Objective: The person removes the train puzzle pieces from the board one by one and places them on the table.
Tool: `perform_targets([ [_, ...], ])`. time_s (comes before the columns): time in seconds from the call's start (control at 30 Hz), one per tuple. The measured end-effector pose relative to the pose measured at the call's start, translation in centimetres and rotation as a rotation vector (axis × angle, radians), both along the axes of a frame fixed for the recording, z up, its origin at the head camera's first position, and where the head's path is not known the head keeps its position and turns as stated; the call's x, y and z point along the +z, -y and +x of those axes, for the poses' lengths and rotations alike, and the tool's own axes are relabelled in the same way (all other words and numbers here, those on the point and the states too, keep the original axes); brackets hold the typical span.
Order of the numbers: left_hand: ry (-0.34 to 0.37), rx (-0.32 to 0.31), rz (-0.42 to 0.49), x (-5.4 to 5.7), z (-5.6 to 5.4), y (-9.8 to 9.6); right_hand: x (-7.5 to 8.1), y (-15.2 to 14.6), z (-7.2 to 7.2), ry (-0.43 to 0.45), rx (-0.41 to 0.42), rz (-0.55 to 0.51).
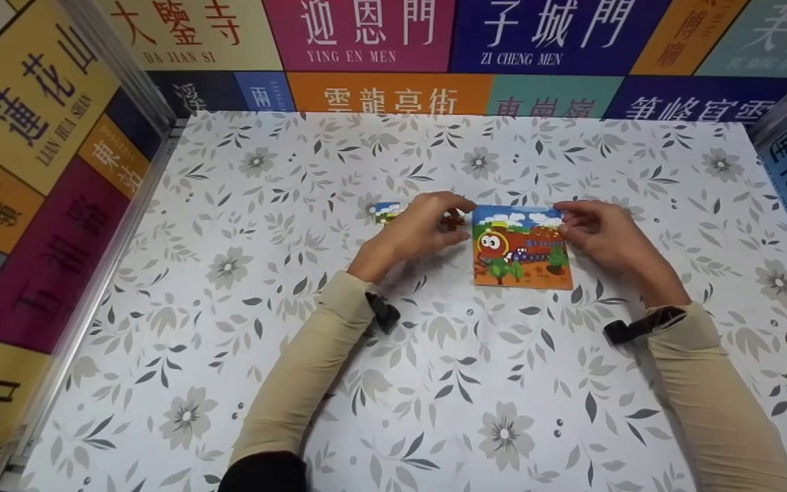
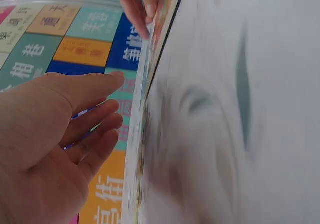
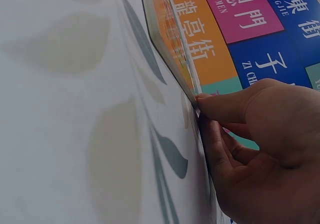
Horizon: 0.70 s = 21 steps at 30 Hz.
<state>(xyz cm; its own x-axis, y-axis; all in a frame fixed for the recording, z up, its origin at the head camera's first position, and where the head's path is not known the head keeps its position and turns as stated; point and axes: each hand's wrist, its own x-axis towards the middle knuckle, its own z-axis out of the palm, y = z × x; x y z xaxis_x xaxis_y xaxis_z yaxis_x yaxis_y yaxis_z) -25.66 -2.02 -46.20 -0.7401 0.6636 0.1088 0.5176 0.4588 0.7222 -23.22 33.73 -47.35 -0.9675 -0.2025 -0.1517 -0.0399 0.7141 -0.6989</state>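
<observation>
A square picture board (image 1: 520, 249) with a cartoon red train, blue sky and orange ground lies flat on the patterned tabletop, seen edge-on in the right wrist view. At its upper right corner my right hand (image 1: 602, 236) pinches the edge between thumb and fingers. My left hand (image 1: 427, 222) is beside the upper left corner; in the left wrist view its thumb and loosely bent fingers stand apart, with nothing between them. Partly covered by the left hand are small colourful picture pieces (image 1: 387, 212); how many there are is hidden.
The white tabletop (image 1: 229, 328) carries a grey flower and leaf print. Colourful panels with large Chinese characters (image 1: 373, 34) rise behind the table and along both sides. A black strap (image 1: 383, 313) sits at the left wrist and another black strap (image 1: 629, 329) at the right.
</observation>
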Motion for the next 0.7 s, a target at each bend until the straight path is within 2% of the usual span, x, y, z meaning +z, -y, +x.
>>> perform_targets([
  [0.2, 0.006, -0.046, -0.029, 0.2, 0.4, -2.7, 0.1, 0.0, 0.0, 0.019, -0.015, 0.02],
  [0.47, 0.042, -0.108, -0.031, -0.5, 0.5, -5.9, 0.0, -0.1, -0.1, 0.015, -0.011, 0.011],
  [0.7, -0.01, -0.149, -0.034, -1.1, 0.7, -8.4, -0.2, -0.3, -0.2, -0.018, 0.006, -0.001],
])
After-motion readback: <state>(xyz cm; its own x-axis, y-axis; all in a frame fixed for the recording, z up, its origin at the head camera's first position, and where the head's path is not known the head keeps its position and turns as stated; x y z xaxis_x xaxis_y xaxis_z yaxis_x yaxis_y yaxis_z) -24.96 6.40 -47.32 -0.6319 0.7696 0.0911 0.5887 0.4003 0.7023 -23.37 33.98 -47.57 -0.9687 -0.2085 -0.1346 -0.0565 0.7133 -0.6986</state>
